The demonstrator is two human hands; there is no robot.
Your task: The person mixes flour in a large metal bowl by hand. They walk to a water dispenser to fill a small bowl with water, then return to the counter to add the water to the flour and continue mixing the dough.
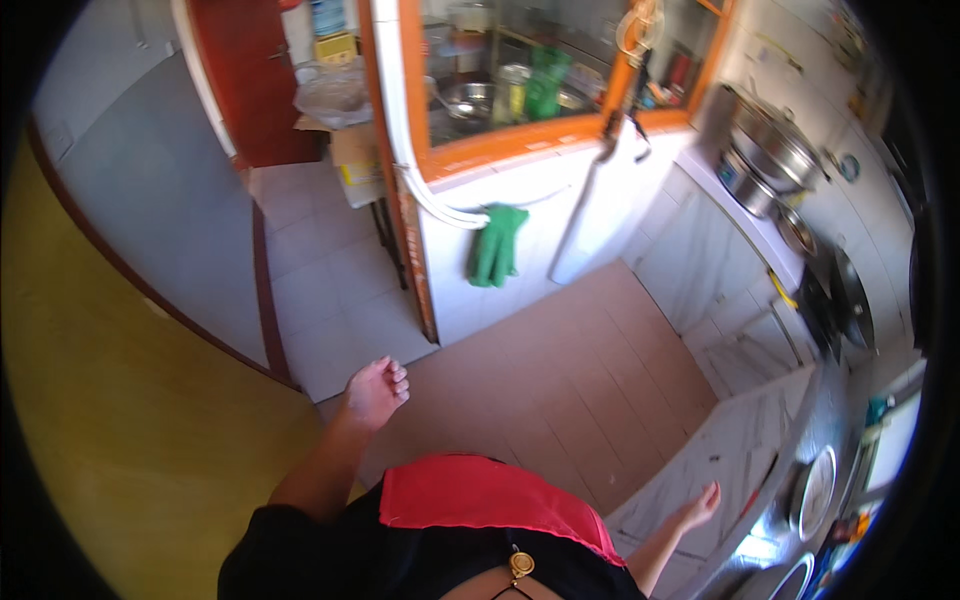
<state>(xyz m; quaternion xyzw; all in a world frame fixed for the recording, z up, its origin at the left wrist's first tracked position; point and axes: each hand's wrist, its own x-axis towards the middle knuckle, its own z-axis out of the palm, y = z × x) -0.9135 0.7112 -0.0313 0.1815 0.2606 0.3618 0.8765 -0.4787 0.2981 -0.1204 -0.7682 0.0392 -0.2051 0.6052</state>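
My left hand (379,391) is held out over the edge of the brown tiled floor (570,382), near the doorway. Its fingers curl into a loose fist with nothing visible in them, and there is white powder on the skin. My right hand (702,507) hangs at my right side, in front of the marbled cabinet fronts (720,442). No object shows in it; its fingers are bent and small in view. Across my front lies a red apron (487,495) over a black top (427,562).
Along the right runs a counter with a stacked steel steamer pot (776,146), a dark wok (851,300) and a round pan (814,491). A green glove (499,246) hangs on the low white wall under an orange-framed window. Cardboard boxes (352,146) stand beyond the doorway, near a red door (244,75).
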